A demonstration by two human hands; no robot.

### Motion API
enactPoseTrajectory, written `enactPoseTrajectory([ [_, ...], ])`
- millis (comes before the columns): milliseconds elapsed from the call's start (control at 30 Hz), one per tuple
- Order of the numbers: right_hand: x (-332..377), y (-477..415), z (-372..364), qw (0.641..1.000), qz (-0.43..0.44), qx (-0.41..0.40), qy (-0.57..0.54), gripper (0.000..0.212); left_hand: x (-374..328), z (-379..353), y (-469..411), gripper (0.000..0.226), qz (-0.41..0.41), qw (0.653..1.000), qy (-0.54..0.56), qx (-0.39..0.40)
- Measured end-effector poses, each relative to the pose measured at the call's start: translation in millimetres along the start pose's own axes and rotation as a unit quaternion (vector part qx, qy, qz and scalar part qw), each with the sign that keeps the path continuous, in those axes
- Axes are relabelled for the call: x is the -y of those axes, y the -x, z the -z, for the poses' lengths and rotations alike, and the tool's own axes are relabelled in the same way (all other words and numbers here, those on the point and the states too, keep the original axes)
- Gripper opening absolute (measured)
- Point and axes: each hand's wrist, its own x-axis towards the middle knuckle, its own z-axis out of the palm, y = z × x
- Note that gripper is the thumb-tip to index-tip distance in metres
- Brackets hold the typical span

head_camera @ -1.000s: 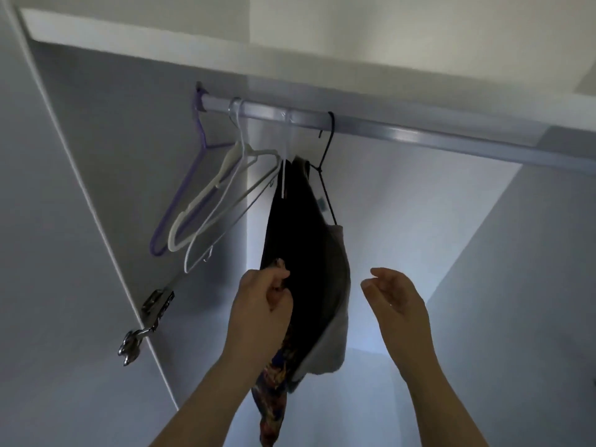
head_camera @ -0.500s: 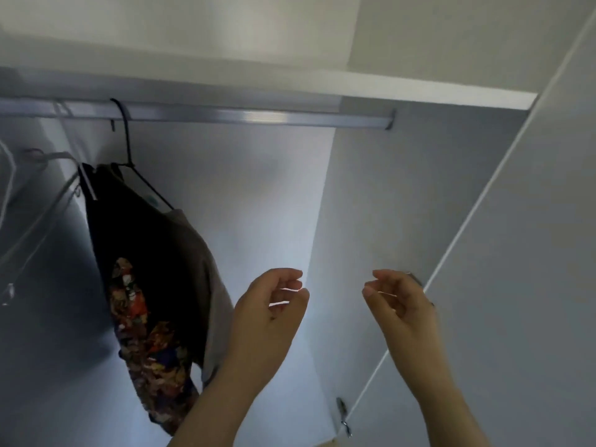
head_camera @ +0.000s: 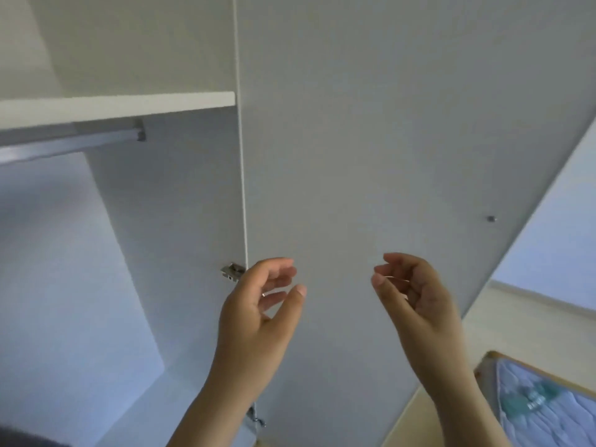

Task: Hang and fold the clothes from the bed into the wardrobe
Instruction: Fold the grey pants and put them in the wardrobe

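Pale green and blurred, a thing (head_camera: 529, 403) is lying on the bed (head_camera: 567, 427), down and right of the right fingers (head_camera: 392, 279). Whether it is clothes, or which way it is pointing, I cannot tell. The wardrobe (head_camera: 167, 221) rail (head_camera: 64, 146) is running crosswise, up and left of the left fingers (head_camera: 280, 272). The left hand (head_camera: 258, 311) and right hand (head_camera: 416, 295) are hovering empty before the door (head_camera: 354, 124), fingers loosely curled and apart. The person seems to be between garments, so the next move calls for reaching down to the bed and gripping one.
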Motion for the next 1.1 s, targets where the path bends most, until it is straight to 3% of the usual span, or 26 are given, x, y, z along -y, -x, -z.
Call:
enactPoseTrajectory([
  [400, 15, 107, 106, 0.975, -0.071, -0.193, 0.084, 0.035, -8, -80, 54, 0.033, 0.021, 0.968, 0.082, 0.236],
  [767, 16, 166, 272, 0.939, -0.089, -0.308, 0.126, 0.032, -52, -239, 130, 0.021, 0.004, 0.923, 0.122, 0.365],
  [900, 7, 183, 325, 0.927, -0.118, -0.322, 0.152, 0.033, -53, -293, 161, 0.039, 0.015, 0.906, 0.126, 0.405],
  [1100, -15, 178, 377, 0.916, -0.162, -0.335, 0.15, 0.051, -41, -359, 166, 0.056, 0.022, 0.884, 0.104, 0.454],
])
